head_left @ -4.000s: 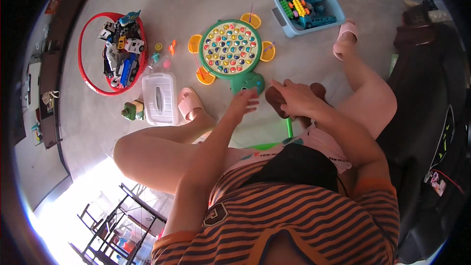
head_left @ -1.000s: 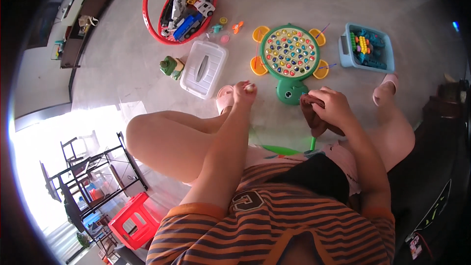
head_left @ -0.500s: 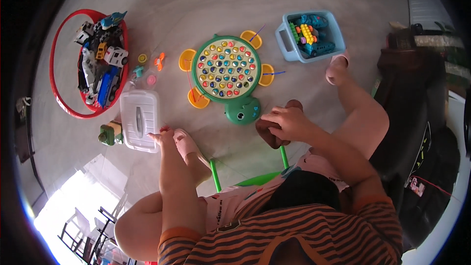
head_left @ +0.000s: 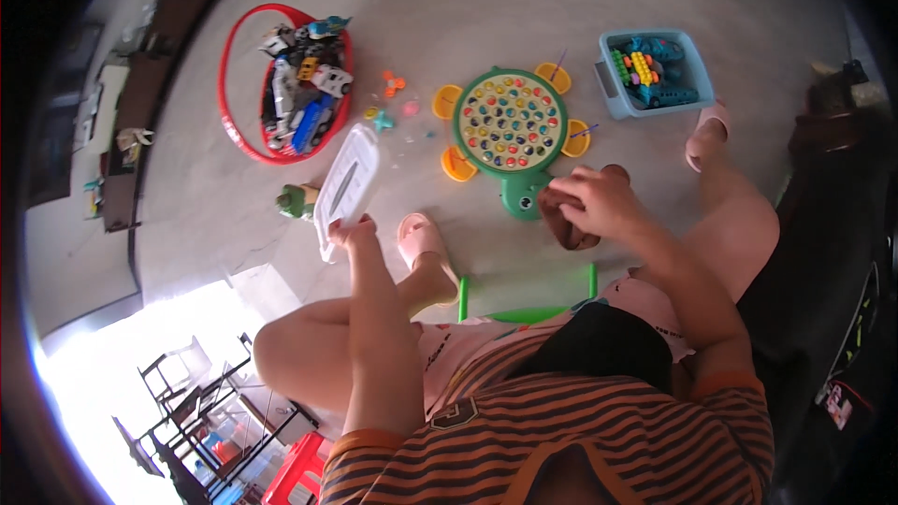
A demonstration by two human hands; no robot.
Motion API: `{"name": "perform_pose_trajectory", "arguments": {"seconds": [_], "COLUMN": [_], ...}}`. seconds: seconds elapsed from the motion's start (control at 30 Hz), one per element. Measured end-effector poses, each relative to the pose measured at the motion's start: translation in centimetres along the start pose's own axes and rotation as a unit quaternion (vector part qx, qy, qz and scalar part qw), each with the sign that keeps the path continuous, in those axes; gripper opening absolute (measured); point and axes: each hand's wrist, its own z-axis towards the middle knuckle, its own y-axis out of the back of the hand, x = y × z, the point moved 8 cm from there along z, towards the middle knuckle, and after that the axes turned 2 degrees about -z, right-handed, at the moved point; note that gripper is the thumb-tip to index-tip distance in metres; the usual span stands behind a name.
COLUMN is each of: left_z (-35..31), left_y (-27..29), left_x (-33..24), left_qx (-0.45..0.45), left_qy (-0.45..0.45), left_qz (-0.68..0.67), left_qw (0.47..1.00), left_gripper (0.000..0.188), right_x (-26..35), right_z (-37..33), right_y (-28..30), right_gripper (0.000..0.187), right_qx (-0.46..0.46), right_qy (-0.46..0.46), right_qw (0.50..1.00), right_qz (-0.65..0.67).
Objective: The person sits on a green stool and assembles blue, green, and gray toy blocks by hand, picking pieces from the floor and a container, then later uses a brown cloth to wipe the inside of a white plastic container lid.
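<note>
My left hand grips the near edge of a white, see-through plastic lid with a grey handle. The lid is raised and tilted off the floor. My right hand has its fingers bent over a dark brown curved object, whose kind I cannot make out. Just beyond that hand is the green turtle head of a fishing game board, filled with small coloured pieces. Yellow cups form its feet.
A red-rimmed basket of toy vehicles stands at the left. A light blue bin with toys stands at the far right. Small toys and a green toy lie around. A green stool is under me.
My left hand has taken hold of the lid and raised it from the floor, tilting it. My right hand stays at the brown object. The whole view has shifted.
</note>
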Motion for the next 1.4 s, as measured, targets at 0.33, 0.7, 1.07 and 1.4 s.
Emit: {"name": "perform_pose_trajectory", "arguments": {"seconds": [0.33,0.7,1.07,1.4], "left_z": [-29.1,-40.3,-49.9,-47.9], "left_y": [-10.7,-11.0,-9.1,-9.2], "left_x": [3.8,6.1,5.0,4.6], "left_qx": [0.384,0.738,0.670,0.655], "left_qy": [0.110,-0.161,-0.521,-0.574], "left_qz": [0.060,0.269,0.357,0.374], "left_qw": [0.915,0.598,0.391,0.318], "left_gripper": [0.048,0.040,0.026,0.037], "right_x": [7.8,17.1,4.3,13.1], "right_z": [-3.9,-4.7,-5.1,-5.6], "right_y": [12.9,16.0,23.1,19.8], "right_gripper": [0.035,0.051,0.020,0.024], "right_qx": [-0.296,-0.368,-0.491,-0.425], "right_qy": [0.079,0.203,-0.019,0.125], "right_qw": [0.946,0.904,0.864,0.880], "right_qz": [0.108,0.077,0.113,0.172]}}
